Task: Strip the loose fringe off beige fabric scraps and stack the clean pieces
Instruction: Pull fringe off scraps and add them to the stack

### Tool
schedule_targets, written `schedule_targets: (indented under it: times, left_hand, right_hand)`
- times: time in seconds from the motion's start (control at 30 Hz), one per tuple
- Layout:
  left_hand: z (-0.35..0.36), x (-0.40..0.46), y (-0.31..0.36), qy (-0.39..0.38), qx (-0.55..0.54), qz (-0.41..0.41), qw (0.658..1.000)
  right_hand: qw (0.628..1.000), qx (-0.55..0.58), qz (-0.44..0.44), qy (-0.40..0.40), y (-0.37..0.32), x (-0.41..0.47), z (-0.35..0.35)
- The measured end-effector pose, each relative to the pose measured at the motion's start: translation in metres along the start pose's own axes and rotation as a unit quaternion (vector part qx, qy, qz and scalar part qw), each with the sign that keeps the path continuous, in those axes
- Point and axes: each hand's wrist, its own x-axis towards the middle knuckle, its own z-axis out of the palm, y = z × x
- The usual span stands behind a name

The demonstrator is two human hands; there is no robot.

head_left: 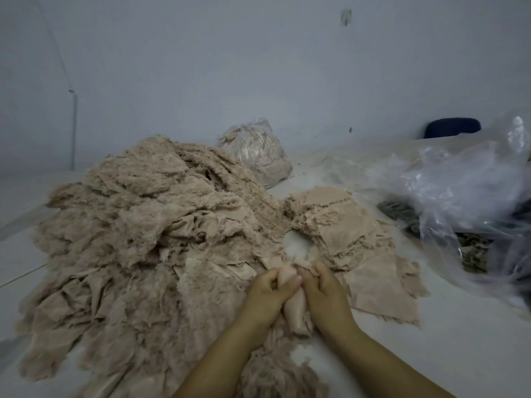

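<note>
Both forearms enter from the bottom edge. Left hand (268, 293) and right hand (321, 288) sit side by side, fingers curled, both gripping one bunched beige scrap (293, 305) that hangs between them above the floor (445, 354). Loose fringe (275, 372) lies just below the wrists.

Right of the hands: flatter pieces in a low stack (344, 234), the lowest sheet spreading toward the viewer.

Left and beyond: large heap of frayed beige scraps (138, 225), touching the stack's near edge.

Right side: crumpled clear plastic bag (465, 185), dark material partly under it.

Behind the heap: tied clear bag of beige fluff (255, 150), against the pale wall (258, 67). Dark blue object (452, 127) far right, unidentifiable.
</note>
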Motion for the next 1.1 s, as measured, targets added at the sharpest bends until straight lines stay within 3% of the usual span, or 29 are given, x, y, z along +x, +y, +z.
schedule_targets:
  times: [0.1, 0.3, 0.37, 0.53, 0.6, 0.7, 0.77, 0.87, 0.97, 1.03, 1.1]
  left_hand:
    - [-0.001, 0.0, 0.001, 0.075, -0.044, -0.005, 0.996]
    - [-0.003, -0.008, 0.001, 0.023, 0.049, 0.046, 0.997]
    - [-0.002, -0.007, 0.001, 0.021, 0.066, 0.061, 0.996]
    - [-0.011, 0.0, 0.003, 0.084, -0.081, 0.005, 0.993]
    - [-0.013, -0.002, 0.001, 0.066, -0.098, 0.005, 0.993]
    - [-0.011, -0.003, -0.001, 0.044, -0.095, 0.011, 0.994]
    - [-0.01, -0.002, -0.001, 0.074, -0.111, 0.02, 0.991]
    - [-0.014, 0.002, 0.001, 0.155, -0.112, 0.037, 0.981]
    - [-0.015, 0.004, 0.003, 0.173, -0.134, 0.032, 0.975]
    - [-0.015, 0.003, 0.002, 0.154, -0.14, 0.026, 0.978]
    - [-0.015, -0.001, 0.003, 0.119, -0.129, 0.027, 0.984]
  right_hand:
    - [1.0, -0.023, -0.009, 0.007, 0.002, 0.002, 0.002]
    - [0.999, 0.031, -0.004, -0.03, -0.001, -0.002, 0.003]
    - [1.0, 0.007, -0.023, 0.012, 0.0, 0.001, 0.004]
    - [0.995, 0.001, 0.036, 0.095, 0.002, 0.009, -0.01]
    - [0.998, -0.013, 0.034, 0.047, 0.002, 0.006, -0.011]
    - [0.986, 0.103, 0.079, -0.101, -0.003, -0.004, 0.001]
    - [0.975, 0.139, 0.084, -0.154, -0.002, -0.007, 0.006]
    - [0.981, 0.157, 0.067, -0.096, -0.003, -0.001, 0.003]
    - [0.986, 0.157, 0.049, -0.017, -0.008, -0.002, -0.003]
    - [0.979, 0.179, 0.076, -0.059, -0.01, -0.005, -0.005]
    - [0.96, 0.194, 0.102, -0.172, -0.011, -0.012, -0.002]
